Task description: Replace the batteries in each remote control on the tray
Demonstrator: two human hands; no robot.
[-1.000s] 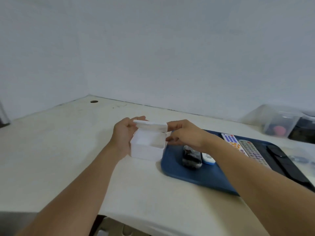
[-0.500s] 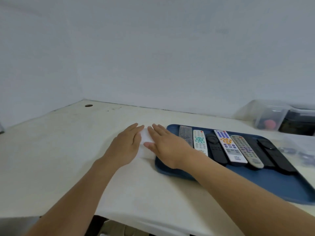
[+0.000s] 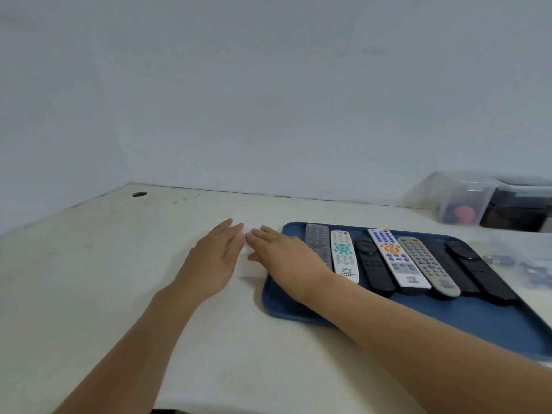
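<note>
A blue tray (image 3: 466,319) lies on the white table at the right, with several remote controls side by side: a grey one (image 3: 316,240), a white one with teal buttons (image 3: 344,256), black ones (image 3: 373,268), and a white one with orange buttons (image 3: 395,258). A small white box (image 3: 249,268) sits shut just left of the tray. My left hand (image 3: 213,261) and my right hand (image 3: 280,255) rest flat on its lid, fingers stretched out. My right forearm crosses the tray's near left corner.
Clear plastic containers (image 3: 461,201) and a dark box (image 3: 519,210) stand at the back right against the wall. Small dark items in clear bags (image 3: 534,268) lie right of the tray. A cable hole (image 3: 139,194) sits at the table's far left corner.
One second ago both hands held the white box with its lid raised. The lid is now down and both hands lie flat on it. The camera view shifted, showing the whole row of remotes.
</note>
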